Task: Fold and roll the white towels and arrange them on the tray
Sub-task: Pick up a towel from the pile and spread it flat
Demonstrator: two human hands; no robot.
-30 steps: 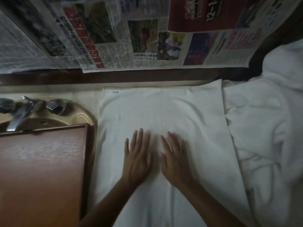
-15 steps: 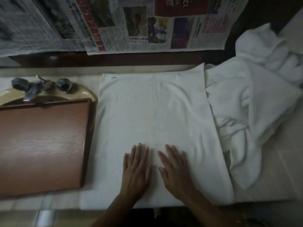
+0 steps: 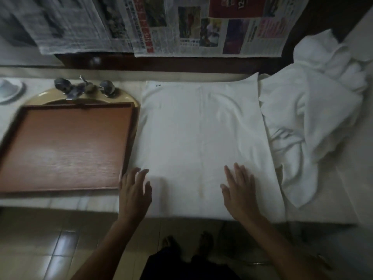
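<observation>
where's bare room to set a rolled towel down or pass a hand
The tray floor is bare inside its rim, left of the flat towel. A counter strip lies bare in front of the tray. Crowded: the towel pile meets the flat towel's right edge; left hand and right hand sit at its near end.

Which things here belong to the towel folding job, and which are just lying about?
Job: flat towel, crumpled towels, tray, left hand, right hand.
Lying about: newspapers, faucet, sink.

The flat towel [image 3: 201, 142] and crumpled towels [image 3: 314, 122] are plain white, the tray [image 3: 66, 146] reddish-brown wood-grain, the newspapers [image 3: 181, 27] multicoloured print.
</observation>
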